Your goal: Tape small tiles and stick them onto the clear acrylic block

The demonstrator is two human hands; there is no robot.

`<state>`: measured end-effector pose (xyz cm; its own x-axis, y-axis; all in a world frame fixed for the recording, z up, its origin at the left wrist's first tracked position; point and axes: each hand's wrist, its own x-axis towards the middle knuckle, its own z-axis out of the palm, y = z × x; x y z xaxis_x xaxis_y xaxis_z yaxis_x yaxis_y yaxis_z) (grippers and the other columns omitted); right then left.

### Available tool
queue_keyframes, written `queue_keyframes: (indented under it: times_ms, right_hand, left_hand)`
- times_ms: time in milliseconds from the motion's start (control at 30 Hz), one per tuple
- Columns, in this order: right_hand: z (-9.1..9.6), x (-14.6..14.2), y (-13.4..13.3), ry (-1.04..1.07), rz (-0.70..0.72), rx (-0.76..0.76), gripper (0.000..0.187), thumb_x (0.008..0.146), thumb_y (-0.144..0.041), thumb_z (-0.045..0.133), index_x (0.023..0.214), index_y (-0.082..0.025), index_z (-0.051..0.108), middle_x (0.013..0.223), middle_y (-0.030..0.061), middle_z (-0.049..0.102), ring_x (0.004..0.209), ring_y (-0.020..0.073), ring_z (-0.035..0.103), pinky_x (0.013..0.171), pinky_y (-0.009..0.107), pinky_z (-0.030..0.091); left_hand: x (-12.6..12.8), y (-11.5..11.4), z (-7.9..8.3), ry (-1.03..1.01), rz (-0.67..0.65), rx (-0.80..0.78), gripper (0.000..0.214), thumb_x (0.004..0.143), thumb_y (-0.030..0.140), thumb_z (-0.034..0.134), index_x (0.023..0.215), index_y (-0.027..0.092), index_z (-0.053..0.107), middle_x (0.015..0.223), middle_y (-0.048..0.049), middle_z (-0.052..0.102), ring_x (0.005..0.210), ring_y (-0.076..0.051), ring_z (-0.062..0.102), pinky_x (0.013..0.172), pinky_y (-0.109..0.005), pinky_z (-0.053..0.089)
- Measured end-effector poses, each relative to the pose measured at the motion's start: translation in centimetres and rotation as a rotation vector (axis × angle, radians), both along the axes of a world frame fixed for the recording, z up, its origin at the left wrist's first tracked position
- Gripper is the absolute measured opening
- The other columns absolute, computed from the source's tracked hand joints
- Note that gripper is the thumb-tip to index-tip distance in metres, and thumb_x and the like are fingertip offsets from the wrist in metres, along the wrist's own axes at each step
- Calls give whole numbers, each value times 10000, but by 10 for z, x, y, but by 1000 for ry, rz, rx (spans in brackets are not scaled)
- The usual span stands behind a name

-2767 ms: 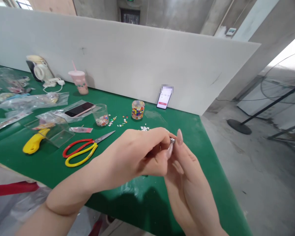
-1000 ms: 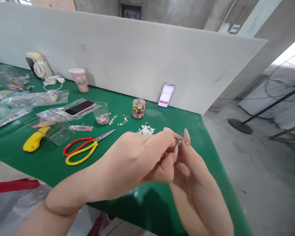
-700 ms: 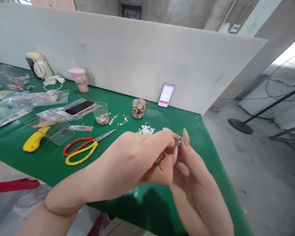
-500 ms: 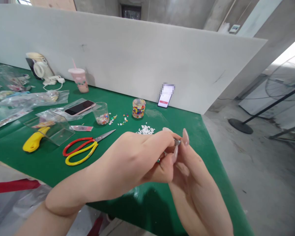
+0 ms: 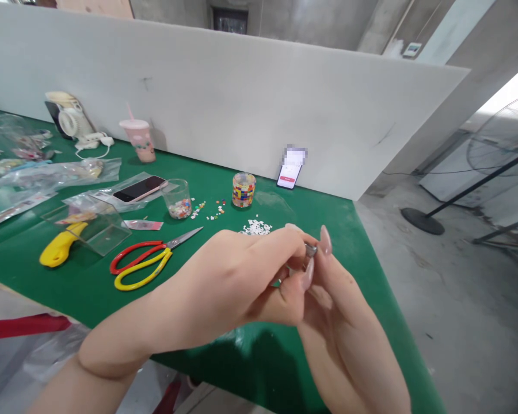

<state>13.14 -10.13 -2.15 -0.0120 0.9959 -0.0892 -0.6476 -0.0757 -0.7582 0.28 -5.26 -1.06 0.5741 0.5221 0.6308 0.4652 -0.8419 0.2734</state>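
Both hands meet above the front right of the green table. My left hand is closed, its thumb and finger pinching a small grey, metallic-looking piece. What that piece belongs to is hidden inside the hands. Beneath and to the right, my right hand cups close against the left one, thumb raised at the piece; its other fingers are mostly hidden. Just beyond the hands lies a pile of white mosaic chips. A clear cup covered with coloured mosaic tiles stands behind the pile.
To the left are red-and-yellow-handled scissors, a yellow-handled tool, a clear plastic stand and a clear cup of chips. One phone lies flat; another phone leans on the white partition. A pink tumbler stands farther back.
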Motion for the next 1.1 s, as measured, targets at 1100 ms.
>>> queue_keyframes:
  times_ms: [1100]
  right_hand:
    - [0, -1, 1, 4, -41, -10, 216, 874, -452, 673, 890, -269, 787, 979, 21, 759, 1068, 244, 675, 992, 403, 539]
  left_hand:
    - [8, 0, -4, -58, 50, 96, 137, 788, 109, 458, 698, 210, 437, 508, 84, 430, 449, -76, 333, 430, -200, 265]
